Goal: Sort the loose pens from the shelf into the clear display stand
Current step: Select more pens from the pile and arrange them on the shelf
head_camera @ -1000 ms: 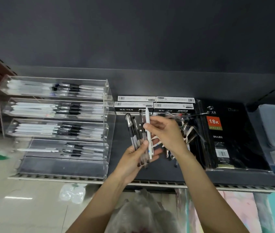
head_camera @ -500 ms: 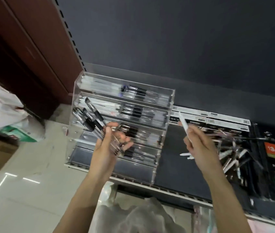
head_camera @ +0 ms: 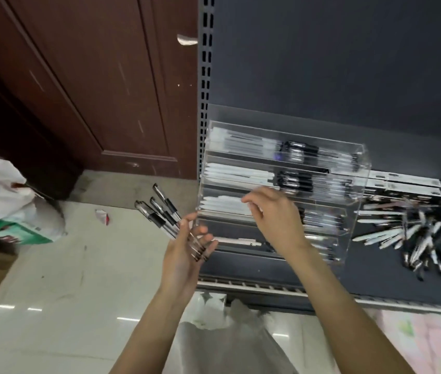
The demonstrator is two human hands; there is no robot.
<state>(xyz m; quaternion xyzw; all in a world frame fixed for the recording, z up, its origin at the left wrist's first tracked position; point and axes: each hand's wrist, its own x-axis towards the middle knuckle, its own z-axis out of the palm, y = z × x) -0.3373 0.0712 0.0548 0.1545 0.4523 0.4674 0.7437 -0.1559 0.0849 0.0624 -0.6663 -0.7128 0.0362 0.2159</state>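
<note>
1. Pens (head_camera: 165, 211), a black-capped bunch, fan out of the left hand (head_camera: 184, 252), fingers curled round the barrels; light, stiff, slick plastic, so best held mid-barrel.
2. Right hand (head_camera: 273, 217) reaches into the clear stand (head_camera: 359, 184), fingers bent; what it holds, I cannot tell.
3. Loose pens (head_camera: 413, 236) lie heaped on the dark shelf (head_camera: 362, 282) beside it.

Display stand (head_camera: 281, 184) on shelf (head_camera: 375, 287); loose pens (head_camera: 416, 238) to its right.
</note>
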